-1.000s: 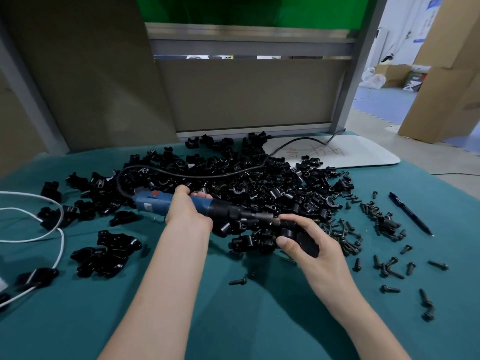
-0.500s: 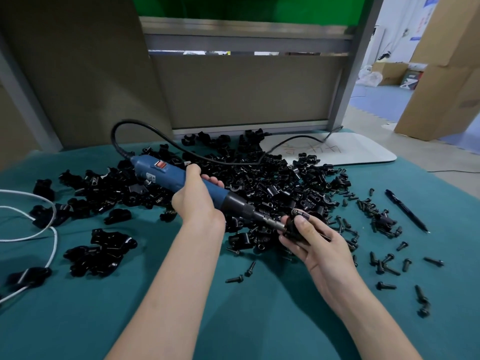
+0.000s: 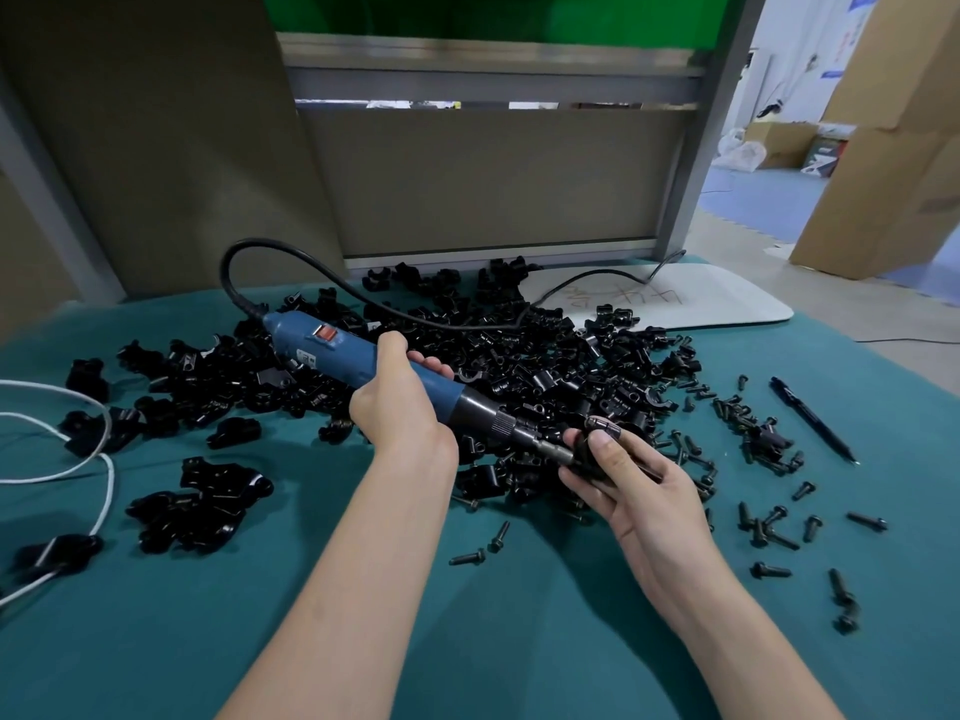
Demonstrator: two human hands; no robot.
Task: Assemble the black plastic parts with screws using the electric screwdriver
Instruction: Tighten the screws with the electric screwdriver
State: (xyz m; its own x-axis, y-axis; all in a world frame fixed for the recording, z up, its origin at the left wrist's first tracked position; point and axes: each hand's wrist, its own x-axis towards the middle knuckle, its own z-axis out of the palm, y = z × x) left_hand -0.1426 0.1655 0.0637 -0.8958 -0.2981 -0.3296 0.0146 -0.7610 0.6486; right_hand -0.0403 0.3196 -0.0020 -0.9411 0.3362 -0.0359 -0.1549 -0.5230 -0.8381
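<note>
Screwdriver: left grip; part: right grip

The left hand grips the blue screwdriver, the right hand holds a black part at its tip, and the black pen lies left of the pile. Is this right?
No. In the head view the black pen lies right of the pile; the rest is correct.
</note>
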